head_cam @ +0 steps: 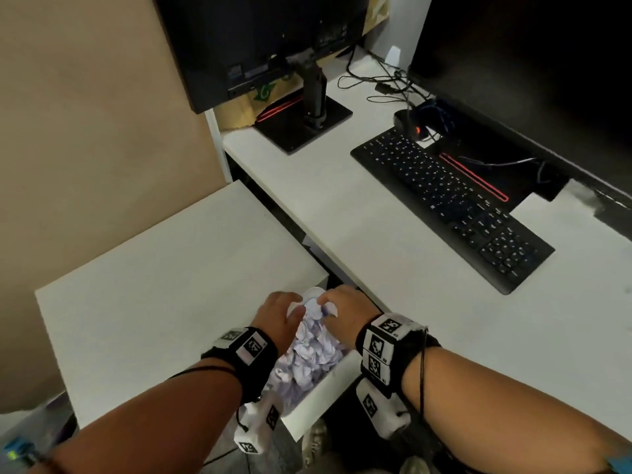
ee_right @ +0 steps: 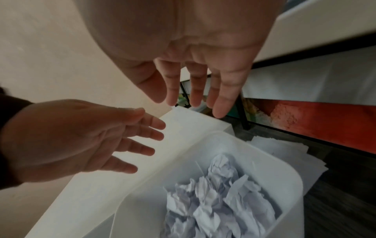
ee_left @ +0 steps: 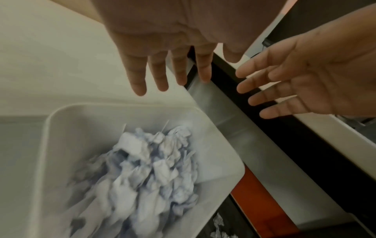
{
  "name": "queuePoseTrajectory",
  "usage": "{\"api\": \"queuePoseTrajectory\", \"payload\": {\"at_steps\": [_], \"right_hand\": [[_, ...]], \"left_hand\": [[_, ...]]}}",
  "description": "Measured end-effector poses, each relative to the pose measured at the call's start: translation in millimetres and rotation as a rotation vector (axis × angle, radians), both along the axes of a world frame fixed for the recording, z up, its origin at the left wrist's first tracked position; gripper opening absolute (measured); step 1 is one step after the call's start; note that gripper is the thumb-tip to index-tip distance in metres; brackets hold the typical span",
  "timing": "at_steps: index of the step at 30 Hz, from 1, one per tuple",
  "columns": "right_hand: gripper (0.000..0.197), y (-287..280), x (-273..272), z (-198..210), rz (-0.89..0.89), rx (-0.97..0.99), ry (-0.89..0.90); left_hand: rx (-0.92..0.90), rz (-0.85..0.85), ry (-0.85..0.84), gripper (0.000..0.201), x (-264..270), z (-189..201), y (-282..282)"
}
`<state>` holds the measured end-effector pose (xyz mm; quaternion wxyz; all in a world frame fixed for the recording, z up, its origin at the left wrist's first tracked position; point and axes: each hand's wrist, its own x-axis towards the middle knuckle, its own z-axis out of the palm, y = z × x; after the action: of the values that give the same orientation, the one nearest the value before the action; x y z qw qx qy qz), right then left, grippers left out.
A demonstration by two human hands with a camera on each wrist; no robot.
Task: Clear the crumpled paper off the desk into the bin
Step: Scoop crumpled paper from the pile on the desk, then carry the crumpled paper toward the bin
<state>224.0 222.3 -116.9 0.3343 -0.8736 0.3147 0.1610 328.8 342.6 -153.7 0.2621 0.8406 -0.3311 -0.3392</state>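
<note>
A white bin (head_cam: 319, 403) stands on the floor between a low white table and the desk, holding a heap of crumpled paper (head_cam: 307, 357). My left hand (head_cam: 277, 313) and right hand (head_cam: 345, 311) hover side by side just above the bin's far end. In the left wrist view my left hand (ee_left: 162, 67) has straight, spread fingers and holds nothing above the paper (ee_left: 146, 177). In the right wrist view my right hand (ee_right: 203, 77) is likewise spread and empty over the bin (ee_right: 284, 169). The paper (ee_right: 213, 201) lies loose inside.
The desk (head_cam: 376, 227) carries a black keyboard (head_cam: 451, 206), two monitors (head_cam: 266, 46) and cables. The low white table (head_cam: 171, 285) is at my left. Flat white sheets (ee_right: 284, 149) and small crumpled scraps (ee_left: 218, 223) lie on the dark floor beside the bin.
</note>
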Motion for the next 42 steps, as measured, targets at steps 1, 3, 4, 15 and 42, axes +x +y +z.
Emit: {"api": "queuePoseTrajectory", "payload": {"at_steps": [1, 3, 4, 15, 42], "right_hand": [[0.033, -6, -6, 9, -0.023, -0.017, -0.037], [0.03, -21, -20, 28, -0.088, -0.052, -0.109], [0.03, -30, -29, 37, -0.126, -0.072, -0.128], [0.027, -121, -247, 100, -0.734, -0.266, -0.092], [0.068, -66, -645, 72, -1.19, 0.076, 0.467]], "left_hand": [[-0.04, -0.012, -0.035, 0.085, 0, 7, -11], [-0.12, -0.048, -0.097, 0.059, -3, 25, -38], [-0.167, -0.07, -0.123, 0.045, -6, 35, -53], [-0.382, -0.761, -0.223, 0.041, -203, 114, -223], [0.084, -1.946, -0.422, 0.05, -537, 76, -245]]}}
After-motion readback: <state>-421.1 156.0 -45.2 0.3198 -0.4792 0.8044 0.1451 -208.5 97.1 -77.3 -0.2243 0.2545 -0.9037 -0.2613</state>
